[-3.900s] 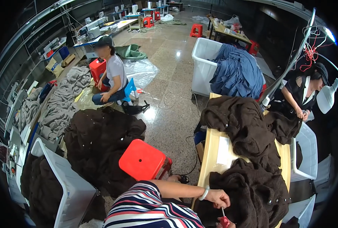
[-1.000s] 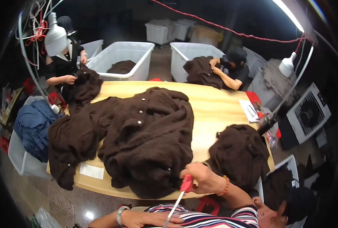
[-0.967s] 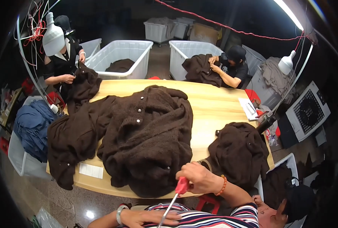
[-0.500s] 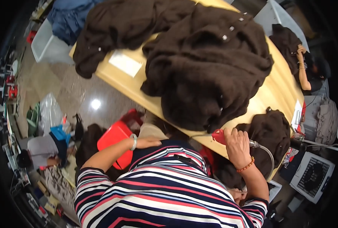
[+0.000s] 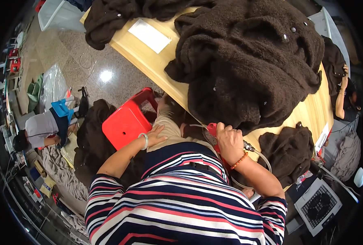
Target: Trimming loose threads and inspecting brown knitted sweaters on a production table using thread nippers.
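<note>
My left hand (image 5: 155, 138) lies flat on my beige-trousered thigh with its fingers apart, holding nothing. In my right hand (image 5: 230, 143) is a red air blow gun (image 5: 212, 129); its thin nozzle points left, beside the table edge. A clear hose (image 5: 266, 161) runs from its metal fitting and curves below my right forearm. Just beyond the right hand, a large heap of dark brown fleecy cloth (image 5: 246, 69) with small shiny buttons covers much of the wooden table (image 5: 136, 52). To the right of that hand lies a smaller brown cloth pile (image 5: 285, 151).
A red plastic stool (image 5: 124, 126) stands on the floor beside my left hand. White paper (image 5: 149, 35) lies on the table. One person (image 5: 46, 126) bends over at the left; another person (image 5: 344, 100) handles brown cloth at the far right. A floor fan (image 5: 318, 206) stands lower right.
My right hand has moved left and closer to my body with the blow gun. My left hand now lies farther out on the thigh. The whole view has shifted, and the stool shows more fully.
</note>
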A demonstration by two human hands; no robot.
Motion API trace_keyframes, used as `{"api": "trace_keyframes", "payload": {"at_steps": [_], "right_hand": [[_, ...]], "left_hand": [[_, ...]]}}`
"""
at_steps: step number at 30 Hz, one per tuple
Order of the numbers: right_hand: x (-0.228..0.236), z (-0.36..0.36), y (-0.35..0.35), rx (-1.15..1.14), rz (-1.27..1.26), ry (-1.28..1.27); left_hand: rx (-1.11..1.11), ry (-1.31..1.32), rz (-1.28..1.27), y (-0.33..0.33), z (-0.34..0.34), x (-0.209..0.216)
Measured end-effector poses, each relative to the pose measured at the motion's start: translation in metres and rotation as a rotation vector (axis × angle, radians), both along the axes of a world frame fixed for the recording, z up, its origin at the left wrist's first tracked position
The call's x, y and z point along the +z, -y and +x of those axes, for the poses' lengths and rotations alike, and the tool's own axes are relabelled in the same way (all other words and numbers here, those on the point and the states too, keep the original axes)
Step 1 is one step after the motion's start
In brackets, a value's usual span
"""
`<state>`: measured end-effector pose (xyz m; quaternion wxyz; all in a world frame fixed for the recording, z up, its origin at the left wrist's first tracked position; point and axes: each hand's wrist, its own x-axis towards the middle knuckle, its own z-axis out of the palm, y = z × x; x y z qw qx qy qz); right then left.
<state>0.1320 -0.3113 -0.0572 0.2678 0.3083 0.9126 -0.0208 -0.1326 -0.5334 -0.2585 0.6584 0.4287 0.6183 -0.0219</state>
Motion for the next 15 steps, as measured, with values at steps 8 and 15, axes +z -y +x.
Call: {"api": "trace_keyframes", "payload": {"at_steps": [8, 15], "right_hand": [[0.022, -0.015, -0.025, -0.034, 0.14, -0.103], [0.025, 0.067, -0.019, -0.073, -0.141, 0.016]], "left_hand": [[-0.046, -0.046, -0.046, -0.029, 0.005, 0.012], [-0.298, 0.01, 0.033, -0.077, 0.03, 0.045]]}}
